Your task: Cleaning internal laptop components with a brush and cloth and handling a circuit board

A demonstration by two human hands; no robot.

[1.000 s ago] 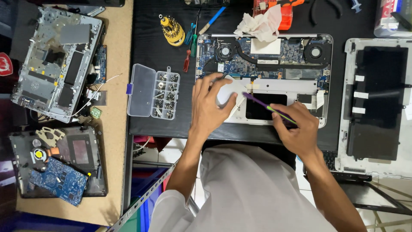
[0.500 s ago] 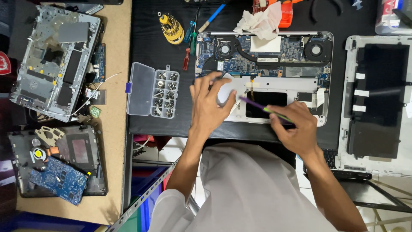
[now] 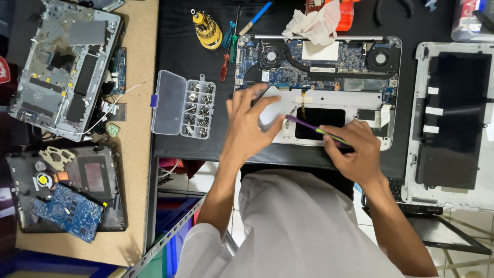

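Holding a thin purple-green pry tool point(image 3: 314, 128) pencil-style, the right hand point(image 3: 355, 154) is closed around its rear end; tip sits on the pale palm-rest plate beside the black cut-out. Left hand point(image 3: 249, 123) lies spread, fingers open, pressing that plate w/ a slim dark tool under the fingertips. Opened laptop point(image 3: 381, 98) rests flat on the black counter point(image 3: 180, 56), near edge. Judging: tool is light, a bit flexible; board and flat cables beyond look fragile, so grip by the metal rim. Farther out: screw box point(image 3: 170, 100), screwdrivers point(image 3: 226, 56), crumpled tissue point(image 3: 314, 23).
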